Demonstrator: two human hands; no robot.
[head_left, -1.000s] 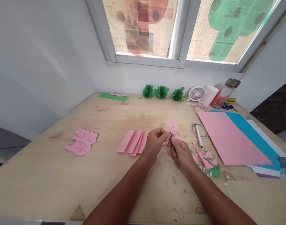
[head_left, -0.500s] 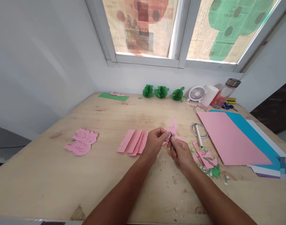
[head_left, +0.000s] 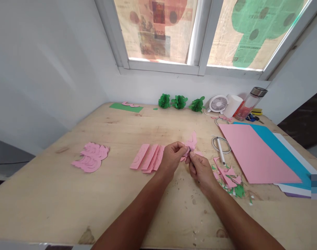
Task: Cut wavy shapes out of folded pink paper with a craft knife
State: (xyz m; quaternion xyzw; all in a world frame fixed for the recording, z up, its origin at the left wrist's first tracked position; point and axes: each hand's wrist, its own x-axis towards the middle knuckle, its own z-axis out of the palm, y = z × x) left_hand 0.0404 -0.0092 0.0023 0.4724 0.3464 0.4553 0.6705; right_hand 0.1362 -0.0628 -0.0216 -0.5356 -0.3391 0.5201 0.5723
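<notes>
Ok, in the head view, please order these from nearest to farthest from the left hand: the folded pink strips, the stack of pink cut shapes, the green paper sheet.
From the left hand:
1. Folded pink strips, just to its left, almost touching.
2. Stack of pink cut shapes, further left on the table.
3. Green paper sheet, far back-left near the wall.

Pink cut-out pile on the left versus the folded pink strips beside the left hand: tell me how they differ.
The pink cut-out pile has curved, scalloped edges; the folded pink strips are straight-edged rectangles. The pile lies flat in an overlapping heap; the strips sit fanned side by side with creases raised. The pile lies well away from the left hand; the strips lie right beside it. Both are pink paper on the wooden table, and neither is held.
</notes>
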